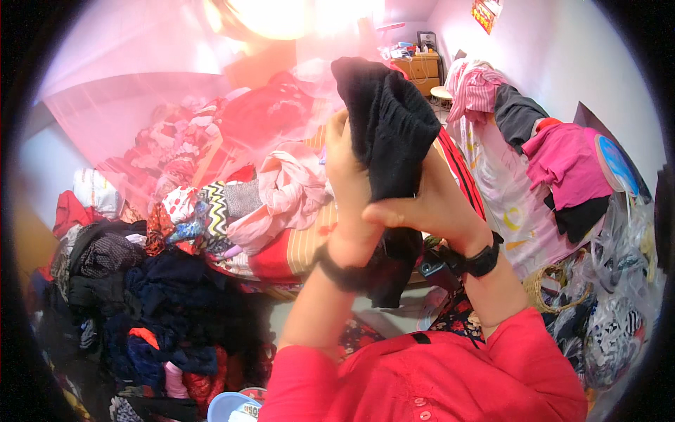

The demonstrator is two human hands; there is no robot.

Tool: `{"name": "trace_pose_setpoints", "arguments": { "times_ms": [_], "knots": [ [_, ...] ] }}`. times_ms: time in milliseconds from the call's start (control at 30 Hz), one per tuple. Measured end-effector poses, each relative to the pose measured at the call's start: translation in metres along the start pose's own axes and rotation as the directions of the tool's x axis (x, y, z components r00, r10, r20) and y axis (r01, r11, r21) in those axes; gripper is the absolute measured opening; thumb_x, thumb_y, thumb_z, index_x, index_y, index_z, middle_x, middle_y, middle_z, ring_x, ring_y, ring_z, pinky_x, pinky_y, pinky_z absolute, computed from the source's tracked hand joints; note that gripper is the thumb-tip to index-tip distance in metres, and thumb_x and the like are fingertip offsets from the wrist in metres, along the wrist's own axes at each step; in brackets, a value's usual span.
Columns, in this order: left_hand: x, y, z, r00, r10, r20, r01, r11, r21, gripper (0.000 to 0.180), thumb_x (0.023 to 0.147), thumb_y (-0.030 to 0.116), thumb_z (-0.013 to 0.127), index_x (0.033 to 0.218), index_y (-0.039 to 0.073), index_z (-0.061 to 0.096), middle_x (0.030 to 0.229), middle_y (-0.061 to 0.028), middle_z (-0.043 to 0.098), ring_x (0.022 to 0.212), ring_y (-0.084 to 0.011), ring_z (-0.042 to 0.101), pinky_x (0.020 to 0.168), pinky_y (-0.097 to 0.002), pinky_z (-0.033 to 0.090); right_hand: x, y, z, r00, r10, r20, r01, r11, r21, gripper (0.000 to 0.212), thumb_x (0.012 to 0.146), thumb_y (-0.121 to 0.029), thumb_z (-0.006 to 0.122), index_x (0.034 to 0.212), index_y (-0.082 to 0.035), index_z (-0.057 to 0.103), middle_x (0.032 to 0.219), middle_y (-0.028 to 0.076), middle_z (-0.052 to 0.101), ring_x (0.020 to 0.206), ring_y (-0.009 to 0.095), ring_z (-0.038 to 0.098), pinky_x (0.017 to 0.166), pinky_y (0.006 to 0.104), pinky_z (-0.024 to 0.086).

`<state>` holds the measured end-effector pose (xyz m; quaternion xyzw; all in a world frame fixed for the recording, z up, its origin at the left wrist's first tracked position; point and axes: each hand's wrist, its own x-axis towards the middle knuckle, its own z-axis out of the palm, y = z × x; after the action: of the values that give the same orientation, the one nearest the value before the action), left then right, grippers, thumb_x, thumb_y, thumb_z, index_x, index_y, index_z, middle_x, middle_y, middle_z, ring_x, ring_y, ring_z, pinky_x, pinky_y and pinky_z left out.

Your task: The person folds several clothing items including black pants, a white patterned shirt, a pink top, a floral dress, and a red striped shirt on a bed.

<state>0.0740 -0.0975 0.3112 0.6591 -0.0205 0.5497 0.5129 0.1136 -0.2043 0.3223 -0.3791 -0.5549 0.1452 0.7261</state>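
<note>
Left hand (346, 184) and right hand (446, 202) grip bunched black cloth (388, 121); loosely gathered, its folds might slip apart.

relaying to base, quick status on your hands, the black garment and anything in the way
Left hand, right hand: both holding black knit garment. Garment raised, bunched. Nothing visibly blocking; pink cloth lies beyond.

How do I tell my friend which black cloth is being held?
Start at the red shirt at the bottom, then look up to the left hand and right hand. Between them is the black cloth. Unlike the dark clothes heaped at lower left, it is held up in the air.
</note>
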Motion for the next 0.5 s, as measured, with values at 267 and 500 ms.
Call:
{"name": "trace_pose_setpoints", "arguments": {
  "times_ms": [267,500],
  "knots": [
    [0.025,-0.005,0.005,0.892,0.429,0.141,-0.451,0.829,0.331,0.027,0.076,0.001,0.056,0.103,0.0,0.058,0.092,-0.0142,0.057,0.085,-0.0303,0.058,0.074,-0.0334,0.047,0.02,0.021,0.006,0.981,-0.108,-0.164,0.083,0.986,-0.147,0.051,0.084,-0.017,0.065,0.127,0.001,0.045,0.12,0.008,0.053,0.112,0.019,0.05,0.098,0.0333,0.041],
    [0.063,0.012,-0.024,0.955,0.284,0.081,-0.294,0.94,0.171,0.02,0.086,-0.001,0.054,0.105,-0.002,0.06,0.095,-0.0098,0.065,0.086,-0.0193,0.061,0.078,-0.0328,0.048,0.053,0.024,-0.061,0.962,-0.114,-0.249,0.019,0.936,-0.352,0.029,0.091,-0.021,0.061,0.113,-0.002,0.064,0.108,0.004,0.065,0.098,0.014,0.059,0.087,0.0292,0.046]
  ]
}}
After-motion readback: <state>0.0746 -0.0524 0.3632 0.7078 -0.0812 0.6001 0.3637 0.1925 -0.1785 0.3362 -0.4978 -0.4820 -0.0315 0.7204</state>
